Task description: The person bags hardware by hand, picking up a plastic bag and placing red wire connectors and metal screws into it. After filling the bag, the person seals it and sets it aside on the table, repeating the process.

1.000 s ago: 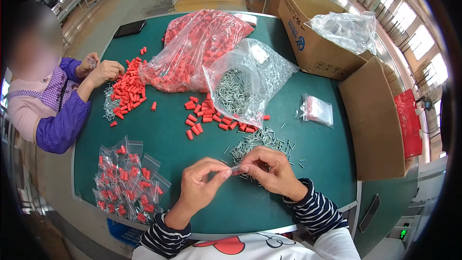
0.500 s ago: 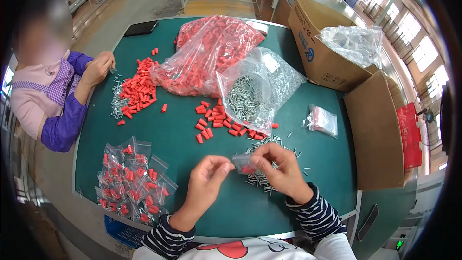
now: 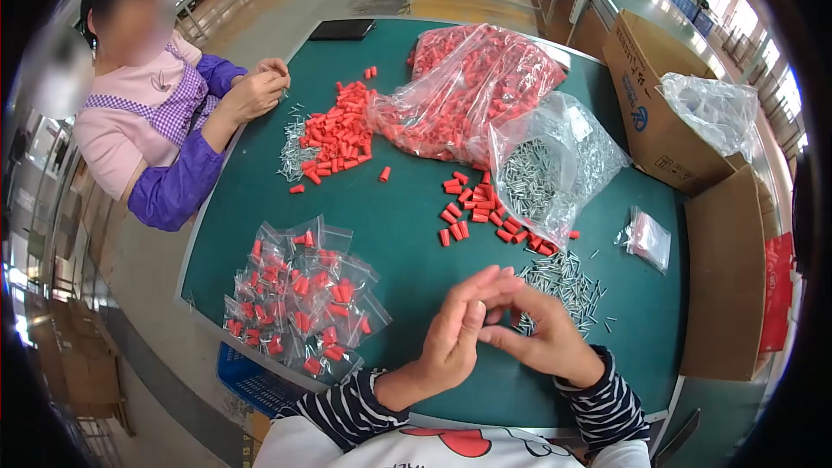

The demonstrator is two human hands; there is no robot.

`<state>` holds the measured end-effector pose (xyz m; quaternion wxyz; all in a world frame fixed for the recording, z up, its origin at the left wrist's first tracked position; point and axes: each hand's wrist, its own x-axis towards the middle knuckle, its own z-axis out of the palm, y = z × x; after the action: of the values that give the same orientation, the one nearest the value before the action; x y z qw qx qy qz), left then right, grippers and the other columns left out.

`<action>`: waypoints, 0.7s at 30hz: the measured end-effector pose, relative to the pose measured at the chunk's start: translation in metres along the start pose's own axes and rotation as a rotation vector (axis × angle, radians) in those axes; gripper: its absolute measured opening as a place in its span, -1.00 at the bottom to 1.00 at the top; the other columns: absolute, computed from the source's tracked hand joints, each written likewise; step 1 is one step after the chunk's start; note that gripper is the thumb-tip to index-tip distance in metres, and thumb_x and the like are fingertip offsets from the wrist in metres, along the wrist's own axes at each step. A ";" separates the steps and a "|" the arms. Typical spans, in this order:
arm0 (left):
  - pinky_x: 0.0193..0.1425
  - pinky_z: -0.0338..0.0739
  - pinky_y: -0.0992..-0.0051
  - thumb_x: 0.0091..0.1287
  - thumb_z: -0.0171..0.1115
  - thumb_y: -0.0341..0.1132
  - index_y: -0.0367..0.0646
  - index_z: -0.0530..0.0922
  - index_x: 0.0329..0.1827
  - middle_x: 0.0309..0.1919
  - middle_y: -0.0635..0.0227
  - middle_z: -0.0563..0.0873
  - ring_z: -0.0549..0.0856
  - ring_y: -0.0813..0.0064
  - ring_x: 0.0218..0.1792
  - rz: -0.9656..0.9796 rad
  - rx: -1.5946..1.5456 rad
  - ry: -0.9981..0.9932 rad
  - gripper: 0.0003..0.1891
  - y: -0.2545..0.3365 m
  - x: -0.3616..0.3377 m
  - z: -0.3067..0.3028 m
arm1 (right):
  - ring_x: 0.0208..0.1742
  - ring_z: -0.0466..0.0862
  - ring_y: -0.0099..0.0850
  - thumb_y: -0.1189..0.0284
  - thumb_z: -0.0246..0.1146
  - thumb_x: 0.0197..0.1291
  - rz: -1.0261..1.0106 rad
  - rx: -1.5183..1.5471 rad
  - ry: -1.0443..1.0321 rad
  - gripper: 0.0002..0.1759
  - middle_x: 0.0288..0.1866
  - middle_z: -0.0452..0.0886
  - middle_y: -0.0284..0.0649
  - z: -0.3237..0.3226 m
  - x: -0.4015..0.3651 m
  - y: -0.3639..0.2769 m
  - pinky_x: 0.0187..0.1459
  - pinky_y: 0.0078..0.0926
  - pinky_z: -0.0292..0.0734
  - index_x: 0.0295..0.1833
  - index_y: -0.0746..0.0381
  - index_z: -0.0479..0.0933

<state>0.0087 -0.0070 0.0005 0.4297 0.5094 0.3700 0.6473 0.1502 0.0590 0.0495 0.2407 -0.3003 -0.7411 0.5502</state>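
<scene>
My left hand [image 3: 451, 334] is raised over the near middle of the table, its fingers stretched towards my right hand and its thumb upright. My right hand [image 3: 548, 334] meets it from the other side with bent fingers. Their fingertips come together, and the small zip bag held earlier is hidden from view. Just beyond my right hand lies a loose pile of screws [image 3: 568, 288]. Red plastic caps [image 3: 466, 212] are scattered farther back. Left of my left hand is a heap of small zip bags [image 3: 303, 299] with red caps inside.
A large bag of red caps [image 3: 472, 91] and an open bag of screws [image 3: 533, 182] lie at the back. Cardboard boxes [image 3: 724, 277] line the right side, near a pack of small bags [image 3: 648, 241]. A co-worker [image 3: 156, 121] sits at the left.
The view has turned left, shifting the scene rightwards. My hands have come together, and the small zip bag with red contents between them is now out of sight.
</scene>
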 end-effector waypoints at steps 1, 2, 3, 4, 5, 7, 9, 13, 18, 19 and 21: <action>0.36 0.44 0.23 0.65 -0.30 -0.17 -0.29 0.12 0.47 0.29 -0.10 0.51 0.50 0.12 0.35 0.029 0.058 -0.068 -0.53 -0.002 0.000 -0.001 | -0.22 0.64 -0.48 0.48 0.41 0.18 -0.013 -0.012 -0.021 -0.68 -0.16 0.66 -0.25 0.004 -0.005 0.011 -0.23 -0.55 0.48 0.04 0.29 0.58; 0.36 0.44 0.24 0.65 -0.29 -0.16 -0.29 0.12 0.47 0.30 -0.10 0.50 0.50 0.12 0.35 0.025 0.078 -0.097 -0.52 -0.004 -0.001 -0.002 | -0.22 0.63 -0.50 0.48 0.41 0.19 -0.008 0.021 -0.020 -0.68 -0.16 0.65 -0.26 0.006 -0.008 0.018 -0.23 -0.56 0.47 0.05 0.28 0.57; 0.36 0.44 0.24 0.65 -0.29 -0.15 -0.29 0.12 0.47 0.31 -0.10 0.49 0.50 0.12 0.35 0.023 0.098 -0.127 -0.52 -0.005 -0.002 -0.004 | -0.22 0.62 -0.51 0.48 0.40 0.20 -0.005 0.055 -0.019 -0.67 -0.16 0.65 -0.28 0.009 -0.009 0.025 -0.22 -0.57 0.47 0.07 0.28 0.56; 0.36 0.44 0.24 0.65 -0.28 -0.15 -0.29 0.12 0.48 0.32 -0.10 0.48 0.49 0.13 0.35 0.022 0.119 -0.157 -0.51 -0.006 -0.003 -0.005 | -0.22 0.61 -0.53 0.48 0.40 0.20 -0.003 0.088 -0.018 -0.66 -0.15 0.64 -0.29 0.011 -0.011 0.031 -0.22 -0.58 0.46 0.08 0.28 0.55; 0.36 0.44 0.25 0.64 -0.27 -0.14 -0.29 0.12 0.48 0.33 -0.09 0.46 0.49 0.13 0.36 -0.010 0.113 -0.154 -0.50 -0.004 -0.003 -0.005 | -0.24 0.56 -0.61 0.49 0.38 0.24 0.039 0.157 0.065 -0.72 -0.17 0.63 -0.37 0.016 -0.013 0.036 -0.21 -0.62 0.43 0.05 0.27 0.56; 0.36 0.43 0.26 0.64 -0.26 -0.13 -0.29 0.11 0.50 0.36 -0.08 0.44 0.48 0.15 0.37 -0.073 0.096 -0.148 -0.49 0.002 -0.001 -0.003 | -0.25 0.53 -0.64 0.51 0.36 0.25 0.063 0.330 0.109 -0.74 -0.21 0.61 -0.41 0.018 -0.012 0.029 -0.21 -0.64 0.42 0.03 0.27 0.56; 0.37 0.42 0.27 0.63 -0.22 -0.10 -0.28 0.10 0.51 0.37 -0.06 0.42 0.47 0.18 0.37 -0.130 -0.048 -0.100 -0.46 0.002 0.002 0.000 | -0.25 0.51 -0.68 0.52 0.36 0.26 0.085 0.299 0.083 -0.72 -0.26 0.57 -0.46 0.011 -0.014 0.030 -0.21 -0.67 0.41 0.07 0.28 0.54; 0.31 0.45 0.39 0.51 0.13 -0.27 -0.30 0.23 0.46 0.29 0.07 0.50 0.54 0.38 0.25 -0.302 -0.149 0.000 -0.46 -0.002 0.006 -0.002 | -0.25 0.50 -0.69 0.52 0.37 0.25 0.120 0.295 0.214 -0.63 -0.27 0.55 -0.46 0.000 -0.021 0.029 -0.20 -0.66 0.42 0.15 0.29 0.52; 0.05 0.58 0.58 0.40 0.28 -0.45 -0.33 0.59 0.15 -0.06 0.34 0.69 0.67 0.61 -0.07 -0.548 -0.135 0.052 -0.71 -0.003 0.007 -0.009 | -0.24 0.51 -0.69 0.53 0.38 0.23 0.129 0.301 0.282 -0.63 -0.27 0.56 -0.45 -0.008 -0.029 0.031 -0.18 -0.67 0.41 0.15 0.29 0.52; -0.05 0.57 0.59 0.34 0.35 -0.45 -0.33 0.65 0.03 -0.15 0.29 0.73 0.67 0.61 -0.19 -0.549 -0.155 0.099 -0.76 -0.001 0.009 -0.005 | -0.24 0.51 -0.69 0.53 0.38 0.24 0.138 0.285 0.278 -0.63 -0.27 0.55 -0.45 -0.010 -0.030 0.032 -0.18 -0.67 0.41 0.14 0.29 0.52; -0.11 0.55 0.62 0.33 0.35 -0.48 -0.34 0.66 0.02 -0.15 0.29 0.73 0.65 0.63 -0.23 -0.523 -0.137 0.061 -0.77 -0.005 0.007 -0.004 | -0.24 0.52 -0.69 0.53 0.37 0.24 0.143 0.281 0.271 -0.64 -0.27 0.55 -0.45 -0.011 -0.032 0.034 -0.19 -0.67 0.42 0.14 0.29 0.52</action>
<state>0.0047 0.0017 -0.0027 0.6044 0.3467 0.4570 0.5528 0.1864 0.0511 0.0193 0.3380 -0.3870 -0.5945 0.6185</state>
